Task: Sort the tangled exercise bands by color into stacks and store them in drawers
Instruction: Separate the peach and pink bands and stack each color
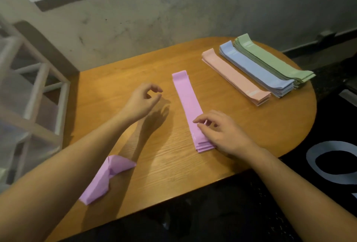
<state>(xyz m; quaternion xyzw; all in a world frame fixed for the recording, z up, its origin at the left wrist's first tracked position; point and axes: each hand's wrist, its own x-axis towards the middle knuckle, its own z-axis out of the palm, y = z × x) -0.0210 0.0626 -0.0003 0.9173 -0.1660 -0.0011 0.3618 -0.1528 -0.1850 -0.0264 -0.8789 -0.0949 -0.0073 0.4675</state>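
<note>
The sorting looks nearly finished. At the far right of the wooden surface [119, 79] three neat stacks lie side by side, touching along their long edges: a peach stack [234, 75] nearest the middle, a blue stack [255, 68] next to it, and a green stack [270, 59] farthest out. All three look squared up and complete.

In the middle lies the pink stack [186, 104], several bands deep, running from far to near. The right hand [222, 135] rests over its near end, fingers loosely curled, with thumb and forefinger close together just above the top band; whether they actually pinch the band or only touch it I cannot tell. The left hand [143, 100] hovers above the surface just left of the pink stack, holding nothing, its fingers relaxed and loosely curled.

One item is not yet sorted: a crumpled pink band [104, 180] at the near left edge of the surface, partly hidden under the left forearm, folded over on itself and well apart from its stack. It would need flattening and laying on the pink stack.

The storing step appears untouched. A white-framed drawer unit [32, 91] with translucent drawers stands to the left of the surface, and all four stacks are outside it. So, by my judgement, one band remains to sort, then every stack has to go into drawers.
</note>
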